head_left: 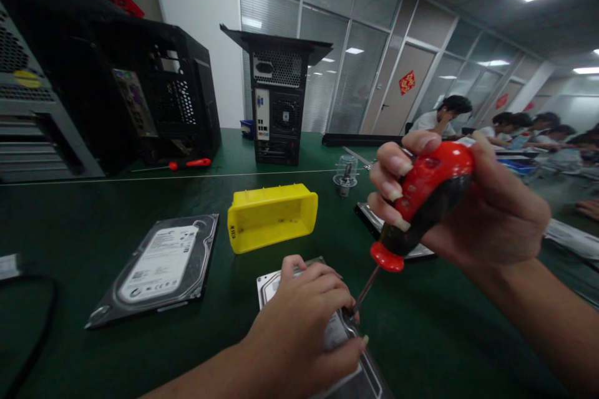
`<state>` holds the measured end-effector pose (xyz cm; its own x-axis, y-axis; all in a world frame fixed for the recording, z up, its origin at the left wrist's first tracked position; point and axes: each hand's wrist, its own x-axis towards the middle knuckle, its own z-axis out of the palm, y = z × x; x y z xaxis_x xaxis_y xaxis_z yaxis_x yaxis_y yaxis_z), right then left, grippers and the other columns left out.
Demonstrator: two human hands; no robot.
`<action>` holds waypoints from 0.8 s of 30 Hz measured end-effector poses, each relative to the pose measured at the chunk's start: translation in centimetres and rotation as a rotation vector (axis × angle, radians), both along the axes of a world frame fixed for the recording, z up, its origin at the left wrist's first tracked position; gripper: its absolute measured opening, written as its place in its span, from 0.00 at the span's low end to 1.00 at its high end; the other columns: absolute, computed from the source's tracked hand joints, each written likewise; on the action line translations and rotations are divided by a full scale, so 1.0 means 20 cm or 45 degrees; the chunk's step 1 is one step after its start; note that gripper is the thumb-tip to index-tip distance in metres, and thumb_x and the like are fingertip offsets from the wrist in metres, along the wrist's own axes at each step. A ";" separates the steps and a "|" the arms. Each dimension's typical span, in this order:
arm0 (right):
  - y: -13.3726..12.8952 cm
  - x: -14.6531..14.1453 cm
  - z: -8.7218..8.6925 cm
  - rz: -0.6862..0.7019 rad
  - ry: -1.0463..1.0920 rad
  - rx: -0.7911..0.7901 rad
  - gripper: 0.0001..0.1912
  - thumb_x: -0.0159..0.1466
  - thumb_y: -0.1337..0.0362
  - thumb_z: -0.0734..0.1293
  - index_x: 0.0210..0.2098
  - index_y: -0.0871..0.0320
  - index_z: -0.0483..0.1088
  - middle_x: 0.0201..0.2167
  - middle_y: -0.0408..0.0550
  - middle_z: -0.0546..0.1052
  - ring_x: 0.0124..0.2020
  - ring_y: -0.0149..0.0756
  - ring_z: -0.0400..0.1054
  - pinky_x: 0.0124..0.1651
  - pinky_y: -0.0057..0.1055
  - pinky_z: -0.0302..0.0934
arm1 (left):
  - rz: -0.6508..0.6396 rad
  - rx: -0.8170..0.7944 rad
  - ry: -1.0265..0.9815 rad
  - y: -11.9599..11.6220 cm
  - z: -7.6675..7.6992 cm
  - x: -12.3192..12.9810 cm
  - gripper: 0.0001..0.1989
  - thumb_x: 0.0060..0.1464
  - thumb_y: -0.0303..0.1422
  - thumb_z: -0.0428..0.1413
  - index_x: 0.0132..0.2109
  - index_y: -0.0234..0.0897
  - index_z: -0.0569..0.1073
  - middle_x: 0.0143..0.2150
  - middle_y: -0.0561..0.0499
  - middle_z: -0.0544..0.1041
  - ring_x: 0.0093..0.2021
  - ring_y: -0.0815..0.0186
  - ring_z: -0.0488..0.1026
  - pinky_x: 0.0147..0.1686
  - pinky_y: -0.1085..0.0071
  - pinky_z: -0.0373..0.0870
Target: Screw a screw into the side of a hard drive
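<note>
My right hand is wrapped round the red and black handle of a screwdriver. Its shaft slants down to the left, and the tip meets the edge of a hard drive beside my left fingertips. My left hand lies over that drive, fingers and thumb gripping it across its width and hiding much of its label. A second hard drive rests label up on the green table to the left. Partly behind my right hand lies another drive.
A yellow plastic bin lies on its side beyond my left hand. Behind it stand a black computer case and an opened case. Another screwdriver and a clear plastic piece are on the table. People sit at the far right.
</note>
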<state>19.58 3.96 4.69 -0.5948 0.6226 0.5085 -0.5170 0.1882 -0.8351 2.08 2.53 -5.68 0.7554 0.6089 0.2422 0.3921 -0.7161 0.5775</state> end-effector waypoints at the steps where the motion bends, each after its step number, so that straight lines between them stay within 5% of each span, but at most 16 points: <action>1: 0.00 0.00 0.00 0.000 0.000 0.000 0.11 0.64 0.58 0.58 0.40 0.60 0.57 0.39 0.44 0.60 0.39 0.26 0.61 0.40 0.24 0.64 | 0.001 -0.001 0.003 0.00 0.00 0.00 0.07 0.51 0.36 0.57 0.38 0.41 0.70 0.39 0.55 0.73 0.45 0.59 0.66 0.47 0.56 0.47; 15: 0.00 -0.01 -0.01 0.030 -0.011 0.069 0.13 0.62 0.59 0.62 0.38 0.60 0.53 0.37 0.43 0.63 0.39 0.23 0.63 0.41 0.21 0.66 | -0.008 -0.012 0.003 0.00 0.01 0.00 0.07 0.51 0.36 0.57 0.38 0.42 0.70 0.41 0.56 0.73 0.46 0.60 0.66 0.47 0.58 0.46; 24: 0.00 -0.03 0.00 -0.079 -0.048 0.181 0.11 0.64 0.61 0.59 0.37 0.57 0.50 0.26 0.39 0.58 0.25 0.20 0.58 0.27 0.18 0.56 | -0.004 -0.005 -0.008 0.00 0.00 0.00 0.07 0.51 0.36 0.57 0.38 0.42 0.70 0.40 0.54 0.73 0.46 0.58 0.66 0.47 0.57 0.47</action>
